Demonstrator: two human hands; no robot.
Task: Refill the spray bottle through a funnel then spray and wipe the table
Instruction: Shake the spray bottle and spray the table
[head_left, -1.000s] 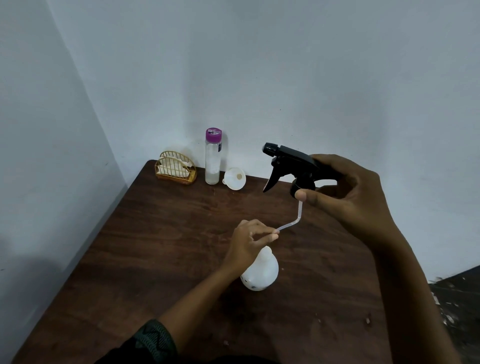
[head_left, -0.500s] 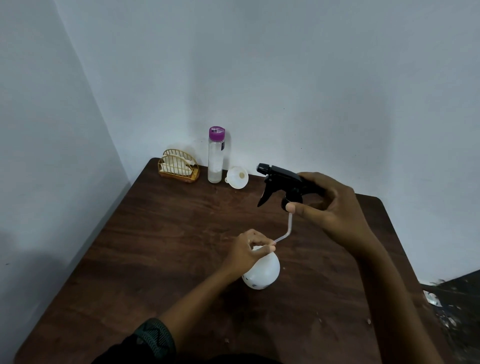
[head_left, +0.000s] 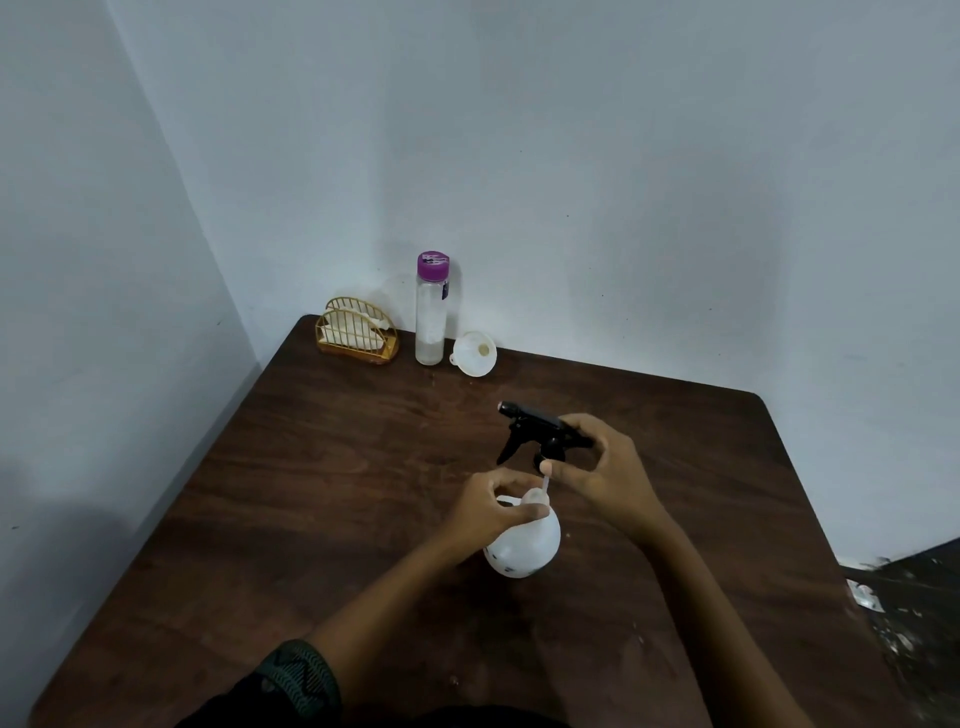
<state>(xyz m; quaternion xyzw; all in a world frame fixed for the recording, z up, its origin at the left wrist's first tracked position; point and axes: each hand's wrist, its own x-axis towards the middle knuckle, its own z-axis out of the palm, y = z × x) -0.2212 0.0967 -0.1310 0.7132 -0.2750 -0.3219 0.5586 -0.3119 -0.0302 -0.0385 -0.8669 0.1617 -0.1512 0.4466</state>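
A round white spray bottle (head_left: 524, 551) stands in the middle of the dark wooden table (head_left: 311, 493). My left hand (head_left: 488, 506) grips its neck. My right hand (head_left: 602, 467) holds the black trigger sprayer head (head_left: 535, 431) just above the bottle. The head's thin white dip tube (head_left: 545, 486) reaches down to the bottle's mouth. A white funnel (head_left: 475, 353) lies on the table at the back by the wall. Beside it stands a tall clear bottle with a purple cap (head_left: 431, 312), with some liquid at its bottom.
A gold wire napkin holder (head_left: 356, 338) with white napkins sits in the back left corner. Walls close off the table's left and back sides. Dark floor with debris (head_left: 904, 613) shows past the right edge.
My right hand has lowered the sprayer head toward the bottle, so the dip tube has gone down to the mouth. My left hand stayed at the bottle's neck.
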